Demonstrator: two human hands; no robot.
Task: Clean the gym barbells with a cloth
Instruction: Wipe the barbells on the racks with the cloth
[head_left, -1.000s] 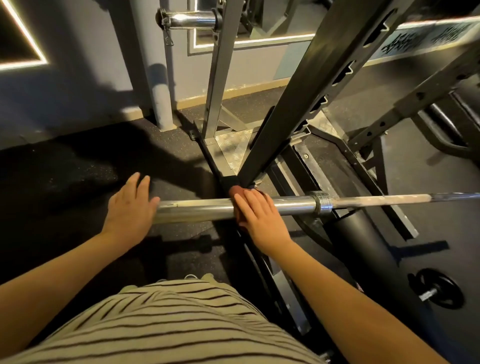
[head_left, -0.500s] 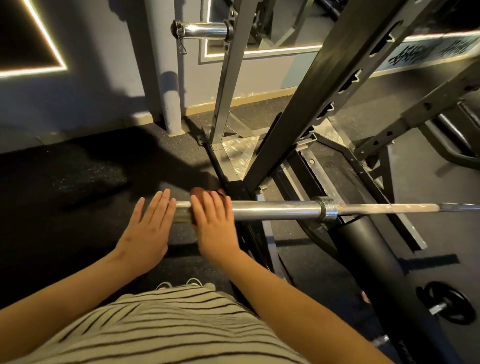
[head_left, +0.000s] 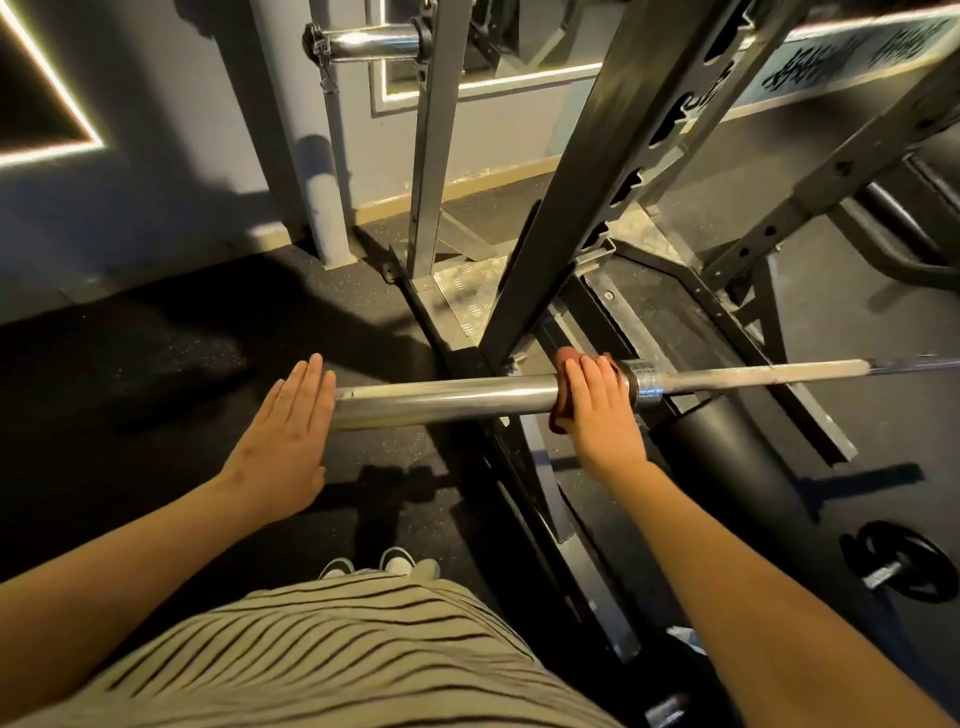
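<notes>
A steel barbell (head_left: 447, 400) lies level across the view, its thick chrome sleeve to the left of a collar (head_left: 644, 382) and its thin shaft running off to the right. My left hand (head_left: 283, 436) is flat, fingers straight, with its palm against the sleeve's left end. My right hand (head_left: 602, 410) is laid over the sleeve just left of the collar and presses a reddish-brown cloth (head_left: 562, 395) around the metal. Only the cloth's edges show under my fingers.
A dark rack upright (head_left: 613, 171) slants up behind the bar, with a checker-plate base (head_left: 467, 296) and more frame to the right. A black padded roller (head_left: 737, 467) lies below the shaft. A small dumbbell (head_left: 898, 566) sits on the black floor at right.
My right hand has slid the cloth along the sleeve from its left end to the collar. My left hand has stayed at the sleeve's end, now flat with straight fingers.
</notes>
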